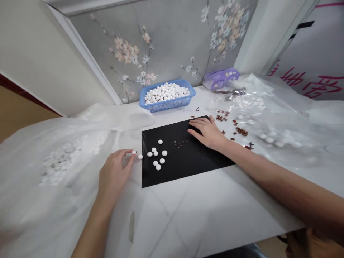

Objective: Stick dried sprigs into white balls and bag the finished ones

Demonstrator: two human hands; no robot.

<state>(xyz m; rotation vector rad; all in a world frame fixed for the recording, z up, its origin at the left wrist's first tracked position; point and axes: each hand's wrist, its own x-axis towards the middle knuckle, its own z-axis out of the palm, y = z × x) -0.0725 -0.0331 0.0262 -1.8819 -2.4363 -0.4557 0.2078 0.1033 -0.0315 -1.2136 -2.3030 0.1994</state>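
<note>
My left hand (114, 172) pinches a small white ball (133, 153) between thumb and fingertips, just off the left edge of a black mat (177, 165). Close beside it, another white ball (140, 157) sits near that edge. Several loose white balls (164, 153) are scattered on the mat's left part. My right hand (206, 132) rests palm down on the mat's far right side, fingers stretched out, holding nothing visible. Tiny dark bits (182, 142) lie on the mat left of it.
A blue basket (166, 105) full of white balls stands against the wall. Small reddish-brown pieces (242, 131) lie right of the mat. Clear plastic bags (290, 122) with white balls cover the right side; more balls (61, 157) are in a bag at left. A purple packet (221, 79) stands behind.
</note>
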